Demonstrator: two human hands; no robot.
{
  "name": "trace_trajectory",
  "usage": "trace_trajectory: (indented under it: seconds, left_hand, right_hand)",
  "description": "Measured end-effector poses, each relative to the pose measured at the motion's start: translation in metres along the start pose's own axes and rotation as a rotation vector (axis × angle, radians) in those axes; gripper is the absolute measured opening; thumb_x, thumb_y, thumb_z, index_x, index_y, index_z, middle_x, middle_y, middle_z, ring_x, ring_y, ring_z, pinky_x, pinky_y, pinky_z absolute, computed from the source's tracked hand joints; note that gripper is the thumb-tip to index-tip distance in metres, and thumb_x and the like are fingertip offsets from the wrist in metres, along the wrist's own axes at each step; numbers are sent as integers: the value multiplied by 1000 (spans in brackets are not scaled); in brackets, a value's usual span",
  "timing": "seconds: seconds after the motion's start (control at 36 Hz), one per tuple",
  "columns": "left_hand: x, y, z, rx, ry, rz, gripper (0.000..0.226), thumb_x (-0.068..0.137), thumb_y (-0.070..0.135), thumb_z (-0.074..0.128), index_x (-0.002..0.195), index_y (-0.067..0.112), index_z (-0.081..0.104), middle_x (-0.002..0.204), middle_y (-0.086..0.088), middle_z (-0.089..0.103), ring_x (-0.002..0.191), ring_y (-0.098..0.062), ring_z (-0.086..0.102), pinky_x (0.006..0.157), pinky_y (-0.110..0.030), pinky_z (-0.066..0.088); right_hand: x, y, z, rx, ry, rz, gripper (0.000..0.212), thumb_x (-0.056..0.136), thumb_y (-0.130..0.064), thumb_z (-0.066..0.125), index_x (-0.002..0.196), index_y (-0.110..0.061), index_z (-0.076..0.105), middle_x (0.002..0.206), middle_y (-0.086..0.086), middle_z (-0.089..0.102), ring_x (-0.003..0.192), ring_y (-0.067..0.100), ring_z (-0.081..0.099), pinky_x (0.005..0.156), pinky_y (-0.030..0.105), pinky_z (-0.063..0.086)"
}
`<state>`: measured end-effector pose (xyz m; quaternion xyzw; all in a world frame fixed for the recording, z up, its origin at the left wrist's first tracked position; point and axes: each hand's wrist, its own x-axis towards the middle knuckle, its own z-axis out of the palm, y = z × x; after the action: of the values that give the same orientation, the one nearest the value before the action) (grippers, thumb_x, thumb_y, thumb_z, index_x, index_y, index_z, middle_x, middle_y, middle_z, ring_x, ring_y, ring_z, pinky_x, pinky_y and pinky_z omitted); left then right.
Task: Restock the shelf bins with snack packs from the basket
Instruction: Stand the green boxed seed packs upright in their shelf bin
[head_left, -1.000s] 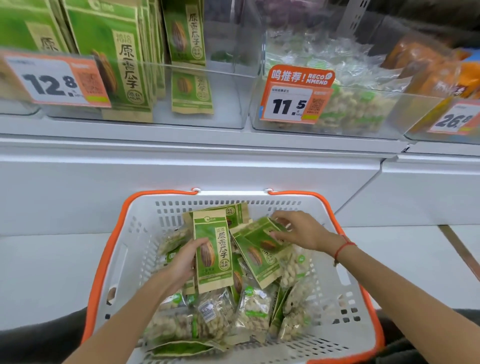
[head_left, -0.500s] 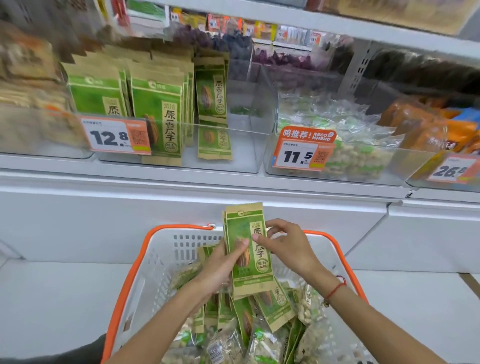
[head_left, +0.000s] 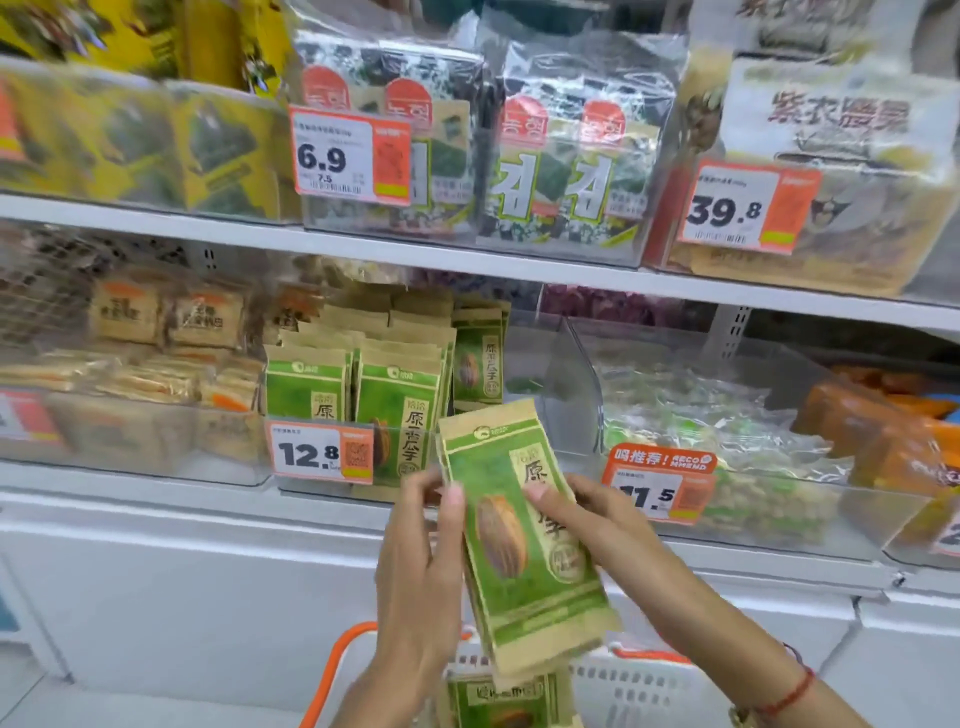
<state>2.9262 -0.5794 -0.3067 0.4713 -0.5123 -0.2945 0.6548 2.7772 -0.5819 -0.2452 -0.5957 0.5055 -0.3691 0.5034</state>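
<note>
Both hands hold a small stack of green and kraft sunflower seed packs (head_left: 511, 540) upright in front of the shelf. My left hand (head_left: 421, 566) grips the stack's left edge with the thumb on its face. My right hand (head_left: 597, 525) pinches the right edge. Just behind and above them is the clear shelf bin (head_left: 540, 374) with matching green packs (head_left: 395, 395) standing on its left side and bare room on its right. The white basket with an orange rim (head_left: 337, 660) shows at the bottom edge, another green pack (head_left: 498, 699) inside it.
A 12.8 price tag (head_left: 319, 452) hangs on the seed bin's front. To the right, a bin of clear nut bags (head_left: 727, 447) carries an 11.5 tag (head_left: 660, 486). Brown packs (head_left: 156, 364) fill the left bin. Seaweed packs (head_left: 488, 156) sit on the upper shelf.
Both hands lifted green packs out of the basket and raised them up to the shelf bin. The view tilted upward, so the basket dropped to the bottom edge.
</note>
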Motion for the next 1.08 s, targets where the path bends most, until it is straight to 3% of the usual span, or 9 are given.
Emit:
trace_trajectory:
  seconds: [0.08,0.14,0.22,0.36,0.5,0.61,0.72,0.92,1.08]
  left_hand:
    - [40,14,-20,169,269,204,32,88,57,31,100,35,51,96,19,56,90,-1,53,72,-16,37]
    - [74,20,-34,356,314,326,27,91,43,36,108,28,51,99,15,52,91,-6,48,77,-16,33]
    - [120,24,-46,738,205,455,35,92,32,38,122,19,52,120,5,53,113,-14,44,93,-28,31]
    - [161,12,-52,1168,-151,557,52,97,43,21,132,23,53,133,4,55,125,-16,46,110,-36,18]
    - [162,-2,-51,1184,-189,586,52,97,47,21,127,25,57,122,7,60,115,-14,53,108,-35,21]
    - [164,-5,-52,1137,-162,609,46,97,46,25,123,26,58,117,10,61,111,-12,55,107,-33,23]
    - [166,-6,-50,1128,-156,614,44,97,46,27,121,27,58,114,9,62,108,-13,55,105,-33,25]
    - [168,-7,-49,1134,-156,617,41,97,45,29,119,26,58,112,8,62,106,-15,55,104,-35,27]
    - [168,-7,-46,1147,-134,610,40,96,45,30,118,27,57,110,9,60,105,-14,53,103,-35,27]
  right_hand:
    - [22,-32,-11,162,-27,176,29,80,-40,66,84,-13,76,84,6,74,67,17,69,76,30,53]
    - [44,-52,-20,230,-18,241,29,83,-38,66,91,-12,74,90,8,73,74,20,67,90,38,51]
    - [78,-75,-27,234,39,285,30,90,-36,60,101,-10,69,96,12,73,80,24,68,81,35,57]
    - [128,-76,-23,-73,172,232,27,97,-33,51,88,-10,61,58,1,67,48,13,63,44,19,50]
    - [170,-64,-15,-247,224,279,28,98,-34,48,84,-12,55,73,5,61,58,15,58,44,18,46]
    - [196,-56,-9,-318,195,386,32,97,-36,50,110,-8,54,102,13,62,87,24,59,69,32,51]
    - [208,-44,-5,-373,81,547,32,93,-40,57,88,-9,55,83,9,59,72,19,59,63,30,52]
    - [229,-34,-7,-621,-57,618,72,82,-47,69,137,-9,41,134,17,50,119,28,54,100,39,47]
    - [239,-33,-5,-510,-162,736,36,85,-39,67,105,-11,58,114,8,59,107,21,55,105,32,42]
